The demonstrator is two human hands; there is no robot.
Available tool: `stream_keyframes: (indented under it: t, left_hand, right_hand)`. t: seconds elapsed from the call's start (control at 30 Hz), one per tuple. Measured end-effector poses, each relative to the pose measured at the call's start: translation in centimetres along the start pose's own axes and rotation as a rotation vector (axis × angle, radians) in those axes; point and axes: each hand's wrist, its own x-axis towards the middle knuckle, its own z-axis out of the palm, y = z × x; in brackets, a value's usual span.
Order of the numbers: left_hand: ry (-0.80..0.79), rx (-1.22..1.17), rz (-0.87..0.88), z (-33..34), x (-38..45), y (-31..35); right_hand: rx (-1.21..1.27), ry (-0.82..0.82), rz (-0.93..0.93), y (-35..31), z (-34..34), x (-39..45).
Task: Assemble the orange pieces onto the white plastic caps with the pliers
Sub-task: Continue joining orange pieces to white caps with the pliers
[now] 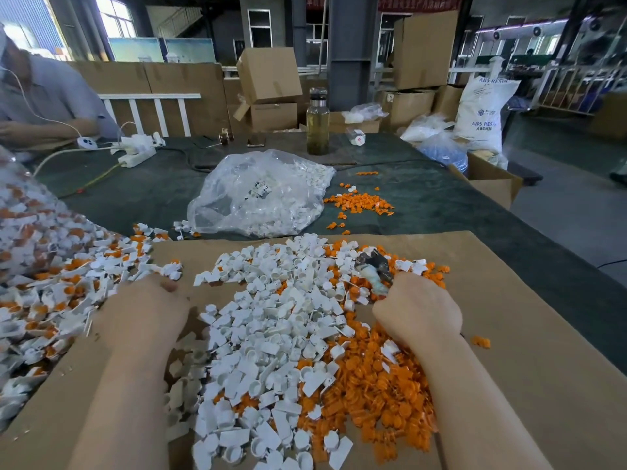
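Working over loose white plastic caps (268,337) and orange pieces (383,378) heaped on the cardboard sheet (529,351). Right hand (419,312) gripping pliers (375,269), fist curled round the handles, nose resting on the pile. Left hand (144,312) blurred at the finished caps pile (51,293), fingers hidden, grip impossible to tell. Advising: seating orange piece square in one cap before squeezing, steadying cap with left. Farther back, clear bag of caps (261,195) and spare orange pieces (359,203) on green table cover (441,201).
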Motion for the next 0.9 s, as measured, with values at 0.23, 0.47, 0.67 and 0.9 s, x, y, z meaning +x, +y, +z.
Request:
stream_keyframes:
  t: [0.23, 0.47, 0.67, 0.9]
  left_hand:
    - [-0.341, -0.093, 0.023, 1.4, -0.9, 1.4]
    - [-0.247, 0.017, 0.167, 2.9, -1.2, 2.2]
    - [-0.235, -0.497, 0.128, 3.0, -1.5, 3.1]
    - [-0.446, -1.122, -0.17, 2.6, -2.4, 4.8]
  right_hand:
    - [-0.017, -0.037, 0.028, -0.1, 0.1, -0.1]
    - [0.078, -0.102, -0.108, -0.8, 0.8, 0.2]
    - [0.15, -0.076, -0.114, -0.2, 0.5, 0.7]
    - [0.312, -0.24, -0.215, 0.2, -0.3, 0.7]
